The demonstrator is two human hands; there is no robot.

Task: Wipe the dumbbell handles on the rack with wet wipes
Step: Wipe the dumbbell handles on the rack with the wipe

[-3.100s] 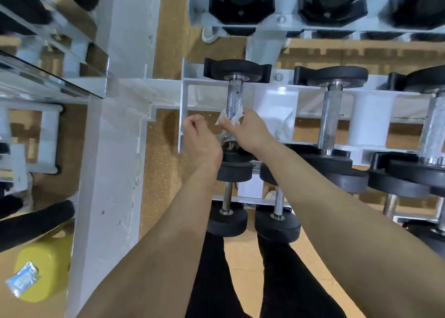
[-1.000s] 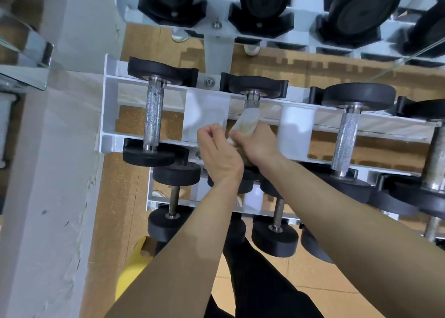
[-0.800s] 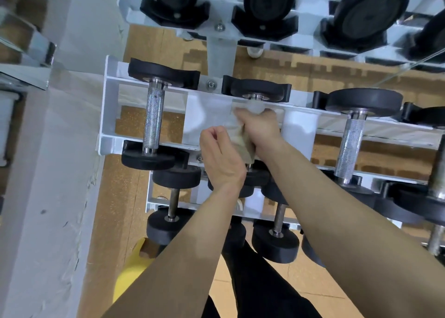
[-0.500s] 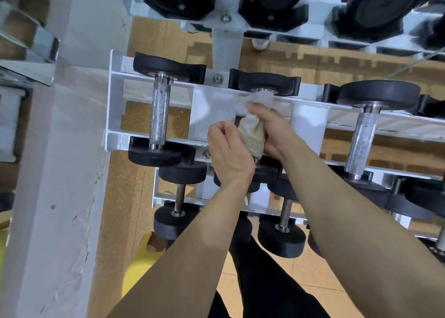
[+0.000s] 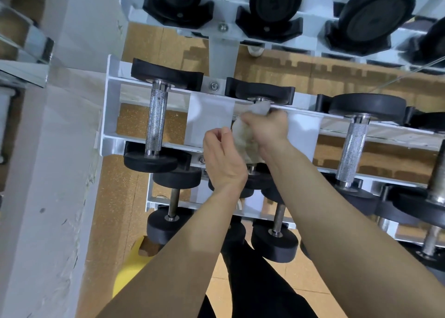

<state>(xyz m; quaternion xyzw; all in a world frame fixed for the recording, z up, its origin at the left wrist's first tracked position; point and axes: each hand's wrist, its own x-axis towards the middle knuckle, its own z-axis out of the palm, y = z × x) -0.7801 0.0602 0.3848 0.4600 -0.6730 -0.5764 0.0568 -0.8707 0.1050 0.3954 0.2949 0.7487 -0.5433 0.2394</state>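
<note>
Wet wipe [image 5: 243, 137] bunched round handle of second dumbbell [image 5: 260, 90] on middle tier of white rack [image 5: 108, 115], clenched in right hand [image 5: 267, 129]. Left hand [image 5: 224, 158] curled just beside; whether holding wipe, cannot tell.

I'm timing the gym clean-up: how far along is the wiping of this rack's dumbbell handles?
Done, likely: the leftmost handle, wiped seconds ago, now stands free. In hand: the right hand grips the wet wipe round the handle of the second dumbbell; the left hand sits beside it. Apparently left: the third handle and the lower-tier handles.
</note>
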